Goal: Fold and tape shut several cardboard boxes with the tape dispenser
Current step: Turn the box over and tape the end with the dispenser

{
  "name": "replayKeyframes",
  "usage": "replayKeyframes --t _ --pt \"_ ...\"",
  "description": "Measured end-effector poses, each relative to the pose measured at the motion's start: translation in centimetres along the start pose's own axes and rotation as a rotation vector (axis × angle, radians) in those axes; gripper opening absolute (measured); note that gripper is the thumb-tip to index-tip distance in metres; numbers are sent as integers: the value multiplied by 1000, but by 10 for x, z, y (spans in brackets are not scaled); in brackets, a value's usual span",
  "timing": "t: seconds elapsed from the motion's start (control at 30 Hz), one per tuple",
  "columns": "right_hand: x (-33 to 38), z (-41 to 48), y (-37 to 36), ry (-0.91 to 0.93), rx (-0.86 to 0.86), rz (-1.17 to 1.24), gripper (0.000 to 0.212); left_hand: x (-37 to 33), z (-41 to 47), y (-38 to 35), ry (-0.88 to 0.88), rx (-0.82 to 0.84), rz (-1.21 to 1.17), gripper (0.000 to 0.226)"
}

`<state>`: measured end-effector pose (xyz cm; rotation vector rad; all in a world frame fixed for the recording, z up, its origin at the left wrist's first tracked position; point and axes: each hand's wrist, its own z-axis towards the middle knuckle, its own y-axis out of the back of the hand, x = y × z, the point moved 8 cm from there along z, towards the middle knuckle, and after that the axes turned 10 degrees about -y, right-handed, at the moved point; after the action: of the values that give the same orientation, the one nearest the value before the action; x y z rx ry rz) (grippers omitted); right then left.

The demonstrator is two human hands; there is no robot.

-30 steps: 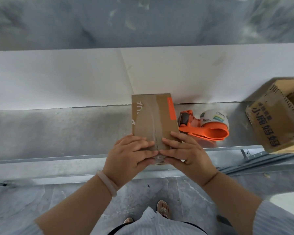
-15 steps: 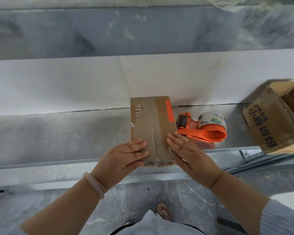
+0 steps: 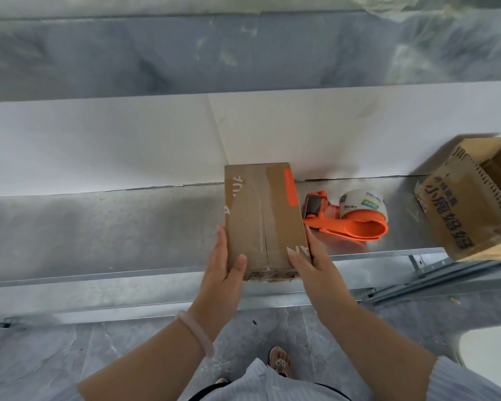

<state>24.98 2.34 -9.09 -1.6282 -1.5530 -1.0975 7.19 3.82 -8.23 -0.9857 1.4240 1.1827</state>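
Observation:
A small brown cardboard box (image 3: pixel 261 209) with a taped seam and an orange label lies on the metal shelf (image 3: pixel 99 227). My left hand (image 3: pixel 224 264) holds its near left side, thumb on top and fingers along the edge. On the near right side my right hand (image 3: pixel 307 261) grips the box, thumb on top. The orange tape dispenser (image 3: pixel 350 217) with a white tape roll lies on the shelf just right of the box.
An open cardboard box (image 3: pixel 472 198) with dark printed characters sits tilted at the shelf's right end. A white board (image 3: pixel 128 146) leans behind the shelf. Grey tiled floor (image 3: pixel 55 357) and my sandalled foot (image 3: pixel 279 361) lie below.
Both hands slid from pressing flat on the box's near top to its left and right sides and now grip it. The dispenser has not moved.

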Motion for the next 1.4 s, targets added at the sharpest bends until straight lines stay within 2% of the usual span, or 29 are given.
replayKeyframes --t 0.1,0.2,0.3,0.4,0.47,0.53,0.6,0.7,0.77,0.87,0.97,1.07,1.17,1.23,1.3,1.33,1.4 --pt "-2 -2 9 -77 -55 -3 41 0 -2 8 -1 -44 52 67" --pt "-5 -4 25 -134 -102 -9 38 -1 -8 20 -3 -67 112 63" --pt "-3 -5 44 -156 -115 -10 53 -4 -5 42 31 -124 140 68" --pt "1 -4 49 -157 -30 -60 64 -8 13 75 78 -264 185 77" --pt "3 -1 47 -172 22 -125 64 -18 30 82 50 -218 279 78" --pt "10 3 43 -139 8 -161 60 -19 44 76 57 -82 265 70" --pt "20 7 43 -83 -88 -177 55 -13 49 76 79 -10 256 62" --pt "30 3 45 -22 -261 -193 66 -5 45 90 70 -66 283 55" --pt "32 -5 44 15 -303 -271 75 -1 33 100 71 -164 308 61" --pt "42 -22 28 110 -288 -507 65 6 11 107 106 -278 351 80" --pt "47 -25 -4 191 -172 -858 62 14 -7 103 120 -229 373 98" --pt "45 -11 -16 209 -119 -1072 67 10 -17 102 92 -181 418 94" --pt "55 1 -10 371 -124 -1102 62 -14 -9 115 -91 -208 606 88" --pt "59 8 -5 423 -117 -1168 57 -22 5 111 -205 -22 743 82" --pt "62 8 -6 447 -125 -1247 54 -21 13 103 -206 153 835 80" --pt "65 5 -9 470 -145 -1242 53 -21 14 104 -199 156 850 81" --pt "73 -9 -16 512 -220 -1119 49 -26 10 104 -205 55 878 80"
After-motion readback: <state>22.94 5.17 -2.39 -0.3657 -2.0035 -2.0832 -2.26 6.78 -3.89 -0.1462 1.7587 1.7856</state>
